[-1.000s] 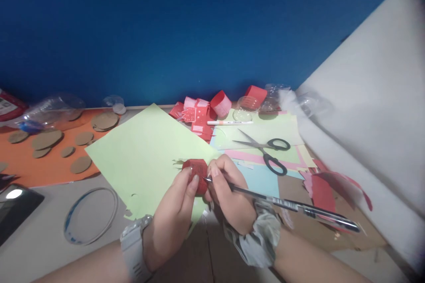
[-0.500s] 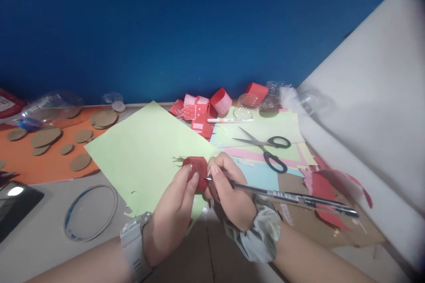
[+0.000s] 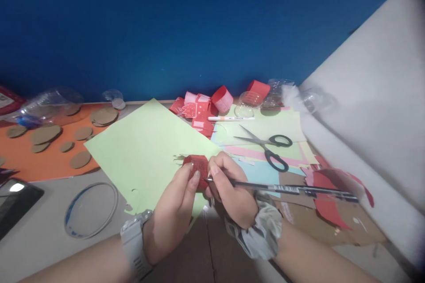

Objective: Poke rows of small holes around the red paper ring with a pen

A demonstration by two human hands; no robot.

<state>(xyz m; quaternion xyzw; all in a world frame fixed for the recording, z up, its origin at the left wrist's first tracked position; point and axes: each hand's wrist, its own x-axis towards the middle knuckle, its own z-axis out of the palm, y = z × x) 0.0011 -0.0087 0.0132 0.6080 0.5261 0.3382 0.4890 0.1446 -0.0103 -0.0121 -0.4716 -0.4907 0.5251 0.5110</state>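
Between the fingers of my left hand [image 3: 175,205] is a small red paper piece [image 3: 196,163] with dark pen marks on it. My right hand [image 3: 232,192] is closed around a black pen [image 3: 285,188], whose tip meets the right side of the red piece. Some right fingertips also appear to support that piece from below. Beneath both hands lies a light green paper sheet [image 3: 146,141] with ragged cut edges. The underside of the red piece is hidden by my fingers.
Open scissors [image 3: 265,141] and a white marker [image 3: 230,119] lie on coloured sheets to the right. Red paper rings [image 3: 222,99] stand at the back. Cardboard discs [image 3: 46,135] rest on orange paper at left, near a plastic bottle [image 3: 55,104], a tape ring [image 3: 91,210] and a phone [image 3: 18,203].
The pen's back end has swung slightly upward in my right hand, while its tip has barely shifted on the red piece. My left hand keeps its hold.
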